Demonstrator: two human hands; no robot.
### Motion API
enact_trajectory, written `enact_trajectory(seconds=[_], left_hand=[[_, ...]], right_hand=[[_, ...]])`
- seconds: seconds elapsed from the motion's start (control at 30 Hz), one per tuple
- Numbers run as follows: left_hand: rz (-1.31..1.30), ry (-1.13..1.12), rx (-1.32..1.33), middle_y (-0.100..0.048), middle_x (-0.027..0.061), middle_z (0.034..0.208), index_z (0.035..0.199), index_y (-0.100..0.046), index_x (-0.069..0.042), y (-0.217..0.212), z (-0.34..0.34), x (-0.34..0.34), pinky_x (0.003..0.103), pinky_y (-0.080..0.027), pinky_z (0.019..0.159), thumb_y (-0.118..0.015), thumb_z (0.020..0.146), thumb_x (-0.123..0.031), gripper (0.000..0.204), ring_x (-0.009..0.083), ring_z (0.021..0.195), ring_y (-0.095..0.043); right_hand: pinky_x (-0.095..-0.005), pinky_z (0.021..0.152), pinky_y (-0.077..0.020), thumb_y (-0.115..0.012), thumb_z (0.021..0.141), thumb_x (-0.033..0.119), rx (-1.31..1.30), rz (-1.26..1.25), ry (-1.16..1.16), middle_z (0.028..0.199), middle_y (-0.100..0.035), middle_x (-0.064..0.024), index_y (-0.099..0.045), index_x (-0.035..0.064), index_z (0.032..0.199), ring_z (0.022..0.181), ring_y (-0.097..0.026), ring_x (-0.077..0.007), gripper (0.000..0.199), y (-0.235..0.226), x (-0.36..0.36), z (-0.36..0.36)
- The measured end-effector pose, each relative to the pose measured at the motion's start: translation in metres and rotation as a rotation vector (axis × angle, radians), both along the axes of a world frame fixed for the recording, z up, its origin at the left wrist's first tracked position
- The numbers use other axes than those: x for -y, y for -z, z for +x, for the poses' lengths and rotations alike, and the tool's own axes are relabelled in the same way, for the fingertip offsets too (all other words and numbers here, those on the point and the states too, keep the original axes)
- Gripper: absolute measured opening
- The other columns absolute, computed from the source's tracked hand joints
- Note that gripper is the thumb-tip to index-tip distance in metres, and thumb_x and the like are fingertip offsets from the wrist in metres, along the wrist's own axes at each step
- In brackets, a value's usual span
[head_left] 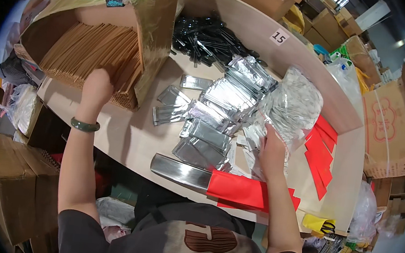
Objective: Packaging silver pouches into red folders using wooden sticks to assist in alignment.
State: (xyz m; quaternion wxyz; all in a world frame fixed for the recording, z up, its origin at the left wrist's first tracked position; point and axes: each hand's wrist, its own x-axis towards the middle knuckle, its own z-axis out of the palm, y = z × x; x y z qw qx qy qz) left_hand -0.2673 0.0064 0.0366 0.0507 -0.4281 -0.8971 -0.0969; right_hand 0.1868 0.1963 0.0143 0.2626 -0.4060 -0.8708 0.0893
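My left hand (97,88), a green bangle on its wrist, is closed against the front edges of a tight row of brown cardboard sleeves (92,48). Its fingertips are hidden. These sleeves stand in an open carton (160,38) lying on its side. Over to the right, my right hand (272,151) is at the mouth of a clear plastic bag (294,96) full of small white-and-silver packets. Its fingers are curled, and what they grip is unclear. Beside it lie many flat silver packets (230,97) in overlapping piles.
Black, shiny utensil-like pieces (206,40) are heaped at the back. A metal scoop-like strip (178,171) lies along the front edge, its end under red paper sleeves (238,189). More red sleeves (318,161) fan out at right. A low partition (253,20) borders the table; cartons (392,129) stand beyond.
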Motion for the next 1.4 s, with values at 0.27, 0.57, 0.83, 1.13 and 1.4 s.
enact_trajectory(seconds=[0.27, 0.57, 0.83, 1.13, 1.4], left_hand=[[0.951, -0.163, 0.635, -0.049, -0.0016, 0.08, 0.118, -0.056, -0.002, 0.033, 0.061, 0.085, 0.021, -0.034, 0.054, -0.048, 0.101, -0.012, 0.021, 0.0068, 0.063, -0.042], [1.301, -0.2, 1.064, -0.041, -0.0038, 0.074, 0.099, -0.051, -0.006, 0.067, 0.188, 0.082, 0.019, -0.032, 0.057, -0.04, 0.107, -0.025, 0.023, 0.0037, 0.064, -0.036], [0.862, -0.027, 0.802, -0.049, -0.0025, 0.082, 0.111, -0.066, -0.001, 0.083, 0.194, 0.102, 0.021, -0.037, 0.071, -0.049, 0.104, -0.018, 0.025, 0.0064, 0.076, -0.043], [0.673, -0.034, 0.884, -0.045, -0.0081, 0.067, 0.091, -0.061, -0.003, 0.06, 0.193, 0.093, 0.019, -0.031, 0.055, -0.057, 0.098, -0.017, 0.016, 0.0013, 0.062, -0.038], [0.258, 0.243, 1.064, -0.056, 0.0008, 0.065, 0.081, -0.061, -0.001, 0.068, 0.15, 0.112, 0.024, -0.043, 0.058, -0.072, 0.087, -0.013, 0.017, 0.0081, 0.06, -0.051]], right_hand=[[-0.0401, 0.076, -0.05, -0.062, 0.084, 0.005, 0.098, -0.166, -0.067, 0.09, -0.066, -0.0188, -0.065, -0.0011, 0.104, 0.086, -0.064, -0.0374, 0.021, -0.001, -0.004, 0.009], [-0.0424, 0.085, -0.0491, -0.063, 0.075, 0.003, -0.02, -0.01, -0.434, 0.109, -0.064, -0.0191, -0.062, 0.0004, 0.082, 0.101, -0.06, -0.0367, 0.007, 0.036, 0.06, -0.071], [-0.0429, 0.073, -0.049, -0.062, 0.085, 0.007, 0.002, -0.365, -0.231, 0.086, -0.065, -0.0188, -0.067, 0.0016, 0.09, 0.082, -0.063, -0.0374, 0.008, -0.019, 0.02, -0.068], [-0.046, 0.084, -0.0469, -0.067, 0.08, 0.013, 0.271, -0.24, -0.646, 0.109, -0.061, -0.0177, -0.058, 0.0037, 0.099, 0.102, -0.059, -0.0358, 0.023, 0.018, 0.141, -0.068], [-0.0514, 0.1, -0.0398, -0.079, 0.07, 0.019, 0.246, -0.226, -0.534, 0.131, -0.049, -0.0261, -0.057, -0.0011, 0.098, 0.118, -0.049, -0.0442, 0.041, -0.007, 0.127, 0.0]])
